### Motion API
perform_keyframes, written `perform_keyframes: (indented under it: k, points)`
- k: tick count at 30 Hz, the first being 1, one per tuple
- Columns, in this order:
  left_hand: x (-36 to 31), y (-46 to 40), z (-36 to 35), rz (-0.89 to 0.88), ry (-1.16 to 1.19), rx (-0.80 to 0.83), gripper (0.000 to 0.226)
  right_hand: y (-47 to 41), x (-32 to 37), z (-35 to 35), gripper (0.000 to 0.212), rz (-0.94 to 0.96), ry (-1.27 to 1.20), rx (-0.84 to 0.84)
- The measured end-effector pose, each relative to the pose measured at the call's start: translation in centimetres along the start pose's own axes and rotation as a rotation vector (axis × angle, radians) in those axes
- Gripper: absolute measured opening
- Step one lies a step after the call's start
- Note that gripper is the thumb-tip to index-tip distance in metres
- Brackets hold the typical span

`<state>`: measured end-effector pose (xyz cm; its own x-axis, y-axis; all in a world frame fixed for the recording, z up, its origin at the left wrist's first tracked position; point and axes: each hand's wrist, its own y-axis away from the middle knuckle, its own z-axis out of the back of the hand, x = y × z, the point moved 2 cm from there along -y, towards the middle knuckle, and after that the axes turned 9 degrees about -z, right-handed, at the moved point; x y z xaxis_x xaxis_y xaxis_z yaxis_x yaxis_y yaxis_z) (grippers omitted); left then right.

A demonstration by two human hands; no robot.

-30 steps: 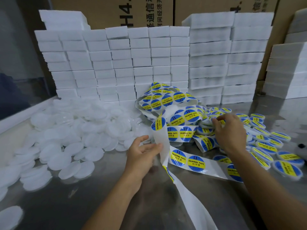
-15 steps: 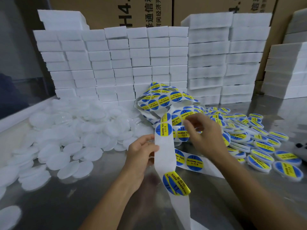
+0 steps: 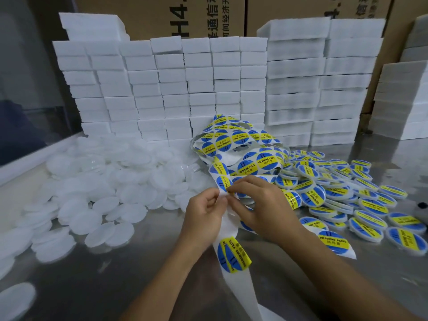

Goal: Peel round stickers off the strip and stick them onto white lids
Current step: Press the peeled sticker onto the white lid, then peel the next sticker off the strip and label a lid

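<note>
A white backing strip (image 3: 238,290) with round blue-and-yellow stickers runs from a tangled heap (image 3: 234,144) at the table's middle down toward me. My left hand (image 3: 203,214) pinches the strip's left edge. My right hand (image 3: 259,207) pinches the edge of a round sticker (image 3: 225,183) on the strip, right beside the left fingertips. A half-peeled, folded sticker (image 3: 234,254) hangs on the strip below my hands. Plain white lids (image 3: 111,181) lie heaped on the left. Lids with stickers on them (image 3: 347,195) are piled on the right.
The table is shiny metal (image 3: 115,286). Stacks of white foam blocks (image 3: 162,89) form a wall along the back, with more blocks (image 3: 398,100) at the right. Cardboard boxes (image 3: 196,17) stand behind them. A small black object (image 3: 422,205) sits at the right edge.
My right hand came from the stickered lids on the right over to the strip and met my left hand. The strip was pulled toward me, so the folded sticker slid lower.
</note>
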<state>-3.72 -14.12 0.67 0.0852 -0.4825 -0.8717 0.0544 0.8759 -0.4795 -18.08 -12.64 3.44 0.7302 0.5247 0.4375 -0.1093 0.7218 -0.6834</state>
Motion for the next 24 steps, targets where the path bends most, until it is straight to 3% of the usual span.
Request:
perform_keyframes:
  k: [4, 8, 11, 18, 21, 24]
  points:
    - [0.5, -0.2, 0.0, -0.108, -0.177, 0.009, 0.020, 0.0, 0.2, 0.1, 0.009, -0.002, -0.026, 0.004]
    - [0.6, 0.0, 0.1, -0.096, -0.184, 0.031, 0.023, 0.0, -0.1, 0.1, 0.006, -0.005, -0.033, -0.007]
    - [0.6, 0.0, 0.0, -0.044, -0.160, 0.026, 0.023, -0.1, -0.7, -0.2, 0.007, -0.140, -0.138, -0.059]
    - [1.2, -0.1, 0.4, 0.052, -0.177, -0.091, 0.019, -0.6, -2.7, 0.1, 0.018, -0.832, -0.755, -0.094]
    - [1.4, 0.0, 0.6, 0.049, -0.219, -0.131, 0.019, -0.7, -2.5, 0.4, 0.012, -0.902, -0.954, -0.092]
    - [1.6, 0.1, 0.6, 0.016, -0.316, -0.128, 0.021, -0.7, -1.6, -0.2, 0.007, -0.860, -1.160, 0.014]
